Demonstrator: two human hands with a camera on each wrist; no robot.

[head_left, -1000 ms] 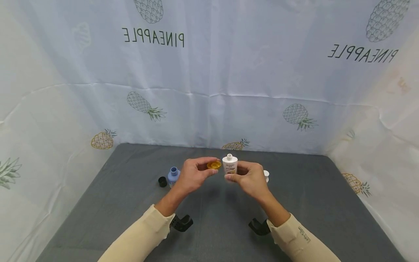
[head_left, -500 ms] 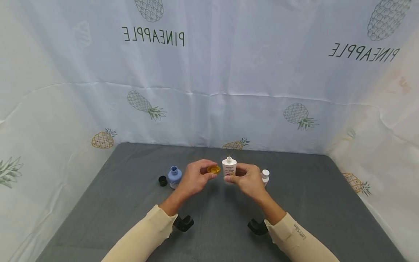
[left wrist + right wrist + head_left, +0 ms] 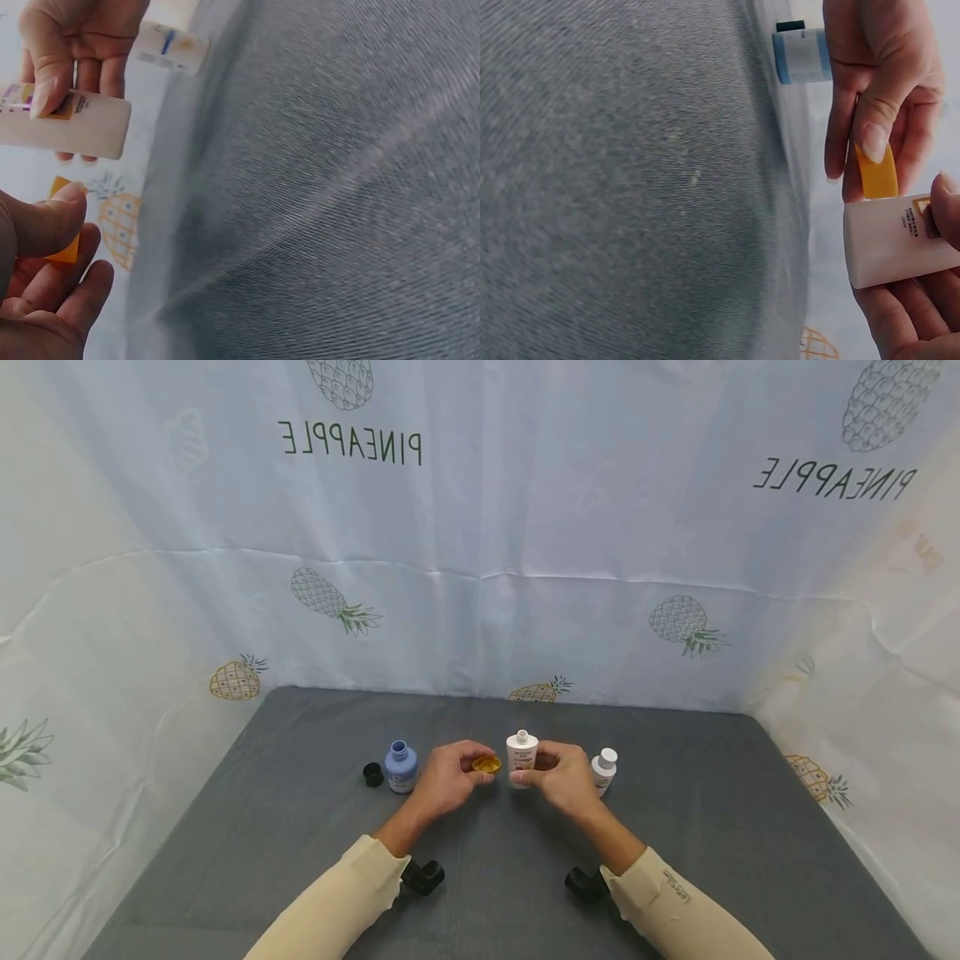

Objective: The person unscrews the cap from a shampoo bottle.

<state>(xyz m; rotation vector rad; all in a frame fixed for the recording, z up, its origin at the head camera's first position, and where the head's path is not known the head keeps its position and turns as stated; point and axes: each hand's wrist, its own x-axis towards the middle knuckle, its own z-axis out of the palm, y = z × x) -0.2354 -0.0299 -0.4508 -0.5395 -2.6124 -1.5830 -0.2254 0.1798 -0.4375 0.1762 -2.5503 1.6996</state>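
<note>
My left hand pinches a yellow-orange bottle cap between thumb and fingers, its hollow underside facing up. Just to the right, my right hand holds a white bottle upright by its side, thumb in front. The bottle's narrow neck is uncapped. A small gap separates cap and bottle in the head view. From the left wrist, the cap shows edge-on near the thumb, below the bottle. In the right wrist view, the bottle's flat base is visible.
A blue bottle without a cap stands left of my left hand, a black cap beside it. Behind my right hand stands another white bottle with its cap on. Grey cloth covers the table; a pineapple-print curtain surrounds it.
Both hands have come down toward the table, the cap and the white bottle still held. More of the blue bottle and the capped white bottle now shows.
</note>
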